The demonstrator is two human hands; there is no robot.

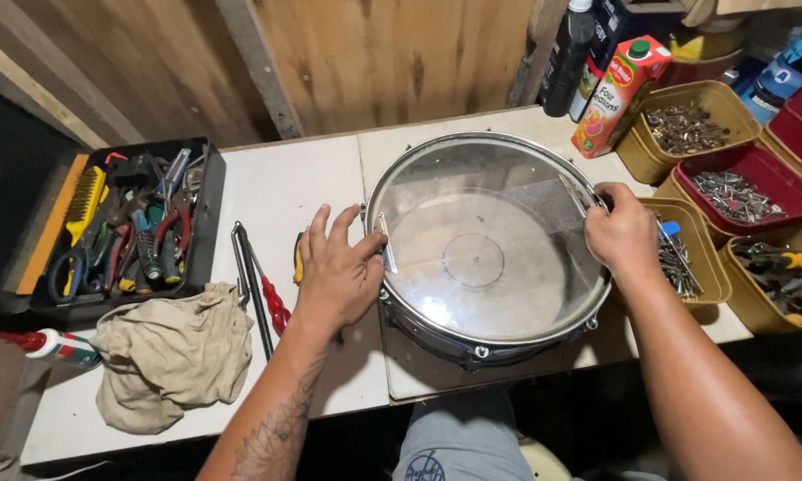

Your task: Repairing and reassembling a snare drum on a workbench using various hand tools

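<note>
Steadying a snare drum [488,258] on the white counter [285,187], by the look of it, with work going on at the rim; left hand [337,272] spread flat against the near-left edge, fingers open, thumb by a small metal strip on the hoop, grip closed on nothing visible; right hand [623,233] curled at the far-right rim where the snare wires end, fingers pinched, though cannot tell what, if anything, sits between them. Next move likely calls for a firm hold left and fine fingertip work right. Drum lying flat, clear head uppermost, chrome hoop with tension lugs, a band of snare wires across; red-handled screwdriver [272,298] and crumpled cloth [171,352] just left.
</note>
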